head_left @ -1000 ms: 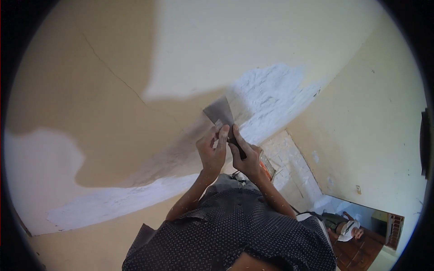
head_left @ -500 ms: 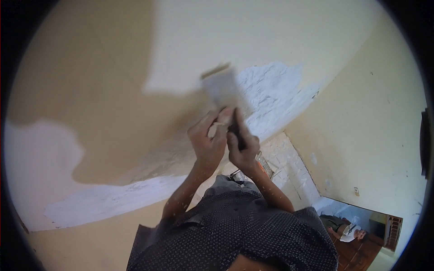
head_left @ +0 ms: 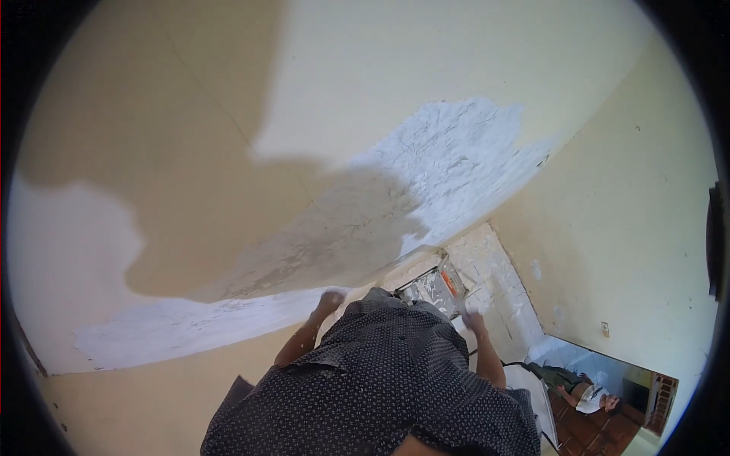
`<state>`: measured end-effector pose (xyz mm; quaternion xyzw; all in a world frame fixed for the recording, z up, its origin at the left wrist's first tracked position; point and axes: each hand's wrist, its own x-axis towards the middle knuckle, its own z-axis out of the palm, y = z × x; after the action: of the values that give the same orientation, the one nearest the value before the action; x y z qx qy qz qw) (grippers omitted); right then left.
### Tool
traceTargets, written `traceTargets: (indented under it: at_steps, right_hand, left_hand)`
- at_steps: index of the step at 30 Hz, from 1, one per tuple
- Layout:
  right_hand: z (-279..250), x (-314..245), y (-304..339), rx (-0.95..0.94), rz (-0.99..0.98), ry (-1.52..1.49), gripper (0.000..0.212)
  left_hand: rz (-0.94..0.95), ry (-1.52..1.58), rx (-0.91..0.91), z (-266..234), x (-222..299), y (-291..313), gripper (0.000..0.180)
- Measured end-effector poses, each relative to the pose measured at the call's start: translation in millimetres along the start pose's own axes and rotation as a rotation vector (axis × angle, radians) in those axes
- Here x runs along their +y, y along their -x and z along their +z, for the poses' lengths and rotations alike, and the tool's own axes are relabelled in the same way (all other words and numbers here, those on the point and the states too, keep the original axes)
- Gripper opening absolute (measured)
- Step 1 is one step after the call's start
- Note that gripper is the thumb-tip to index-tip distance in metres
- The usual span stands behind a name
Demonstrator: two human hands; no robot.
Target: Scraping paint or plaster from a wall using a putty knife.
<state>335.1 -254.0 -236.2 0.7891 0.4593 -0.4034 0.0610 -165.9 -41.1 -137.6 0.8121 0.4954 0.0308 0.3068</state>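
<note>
My left hand [head_left: 330, 302] is lowered beside my body, close to the bottom of the wall; motion blurs its fingers. On the other side, my right hand [head_left: 474, 321] hangs low by the paint-spattered metal ladder [head_left: 428, 288], which has an orange mark and stands in front of my waist. Blur also hides that hand's fingers, so what either hand holds cannot be made out. Ahead of me rises a cream wall [head_left: 365, 68] with a rough white patch [head_left: 464, 144] of plaster, part of it under my shadow. The wide-bladed scraper seen earlier does not show.
A side wall [head_left: 616, 205] meets the front wall at a corner on the right, with a small socket [head_left: 605, 329] on it. White-stained sheeting [head_left: 494, 285] covers the floor. Another person [head_left: 589, 395] is at the lower right, on a brown tiled floor [head_left: 582, 433].
Both hands have come down from the wall and moved apart to my sides. The wide-bladed scraper has left the view, and the ladder top is uncovered.
</note>
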Motion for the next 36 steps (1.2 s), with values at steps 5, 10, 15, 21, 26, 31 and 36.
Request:
traceTargets:
  at_steps: [5,10,15,21,26,31,36]
  right_hand:
    - [81.9,78.6,143.1,-0.275,0.604,-0.817,0.033]
    - [99.8,18.1,172.3,0.389,0.677,-1.059,0.024]
    - [90.5,-11.8,130.3,0.349,0.474,-1.003,0.044]
    - [19.8,-6.3,62.4,0.291,0.436,-0.854,0.045]
    - [-65.6,-43.1,50.8,0.671,0.058,-0.588,0.034]
    - [-149.6,-114.5,90.2,0.685,-0.265,-0.923,0.023]
    - [-235.7,-209.7,147.5,0.522,-0.451,-1.058,0.034]
  left_hand:
    - [-0.52,-0.122,0.085,65.3,-110.9,195.3,0.044]
    - [-0.42,0.055,0.041,56.3,-87.6,251.7,0.04]
    - [-0.321,0.239,0.06,35.1,2.9,83.3,0.037]
    - [-0.123,0.329,0.277,-83.7,151.4,-14.7,0.025]
    - [-0.084,0.41,0.247,-91.5,176.7,-23.0,0.021]
    - [-0.027,0.378,0.103,-110.5,220.5,-32.2,0.024]
    - [0.041,0.546,0.039,-146.8,284.1,-51.5,0.03]
